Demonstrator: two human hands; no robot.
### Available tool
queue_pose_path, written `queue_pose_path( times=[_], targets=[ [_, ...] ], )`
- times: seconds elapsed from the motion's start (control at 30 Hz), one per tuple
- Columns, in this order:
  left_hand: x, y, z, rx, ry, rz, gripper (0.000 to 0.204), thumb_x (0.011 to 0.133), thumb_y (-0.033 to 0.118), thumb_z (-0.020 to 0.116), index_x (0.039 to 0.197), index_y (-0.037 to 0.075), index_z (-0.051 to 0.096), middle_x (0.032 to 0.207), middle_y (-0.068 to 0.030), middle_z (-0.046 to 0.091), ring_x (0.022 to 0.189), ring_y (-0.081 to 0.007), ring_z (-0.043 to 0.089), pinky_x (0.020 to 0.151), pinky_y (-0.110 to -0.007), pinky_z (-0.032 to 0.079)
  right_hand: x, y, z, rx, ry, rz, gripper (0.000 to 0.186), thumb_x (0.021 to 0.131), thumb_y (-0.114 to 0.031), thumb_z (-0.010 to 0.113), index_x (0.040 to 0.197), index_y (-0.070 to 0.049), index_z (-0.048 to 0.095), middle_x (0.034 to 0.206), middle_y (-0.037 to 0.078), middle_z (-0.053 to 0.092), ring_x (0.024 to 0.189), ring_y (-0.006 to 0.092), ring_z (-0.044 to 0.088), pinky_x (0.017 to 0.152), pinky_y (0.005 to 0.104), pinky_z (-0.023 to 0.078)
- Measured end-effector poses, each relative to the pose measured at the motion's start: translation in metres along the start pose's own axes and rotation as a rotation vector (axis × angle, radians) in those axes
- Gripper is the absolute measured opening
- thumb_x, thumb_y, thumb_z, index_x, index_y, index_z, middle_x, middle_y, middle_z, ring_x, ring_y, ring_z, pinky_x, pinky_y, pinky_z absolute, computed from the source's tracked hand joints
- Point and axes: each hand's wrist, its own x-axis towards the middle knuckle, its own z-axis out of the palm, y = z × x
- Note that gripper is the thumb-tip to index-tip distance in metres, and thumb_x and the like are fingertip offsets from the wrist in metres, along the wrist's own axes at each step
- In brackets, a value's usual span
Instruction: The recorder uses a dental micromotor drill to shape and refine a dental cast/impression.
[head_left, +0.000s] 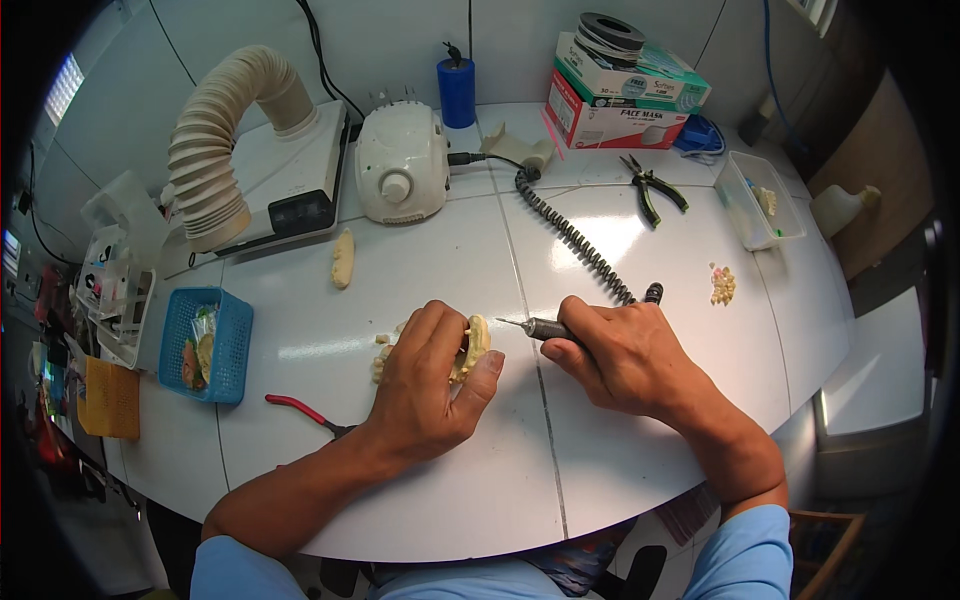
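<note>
Glossy white tabletop lies beneath the right hand pinching a slim dark-metal rotary handpiece and, left of that grip, the left hand clasping a cream curved dental model, seemingly between grinding passes, where contact calls for steadiness.

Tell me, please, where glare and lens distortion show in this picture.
Head view: strong glare on the white table beside the coiled black cord, a fainter streak right of the blue basket; head view: the table's near edge appears bowed and the corners go black; head view: the grey handpiece looks fairly sharp.
</note>
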Motion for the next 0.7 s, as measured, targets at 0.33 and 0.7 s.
queue_pose_path(
  times=[0.33, 0.7],
  targets=[
    [-0.0016, -0.0058, 0.0039, 0.191, -0.006, 0.059, 0.037, 0.103, 0.031, 0.070, 0.095, 0.000, 0.053, 0.092, -0.0162, 0.051, 0.079, -0.0329, 0.051, 0.073, -0.047, 0.043, 0.0002, -0.0072, 0.0015, 0.060, -0.067, 0.013, 0.041, 0.110, -0.038, 0.067, 0.093, -0.003, 0.055, 0.067, 0.016, 0.068, 0.055, 0.0401, 0.065, 0.053, 0.0498, 0.050],
    [-0.0003, -0.0069, 0.0040, 0.203, -0.019, 0.090, 0.040, 0.100, 0.034, 0.075, 0.093, 0.000, 0.055, 0.089, -0.0160, 0.052, 0.079, -0.0332, 0.052, 0.073, -0.047, 0.045, 0.0001, -0.0038, 0.0035, 0.061, -0.066, 0.016, 0.041, 0.110, -0.038, 0.067, 0.091, -0.003, 0.056, 0.067, 0.016, 0.068, 0.058, 0.0408, 0.066, 0.056, 0.0502, 0.051]
  ],
)
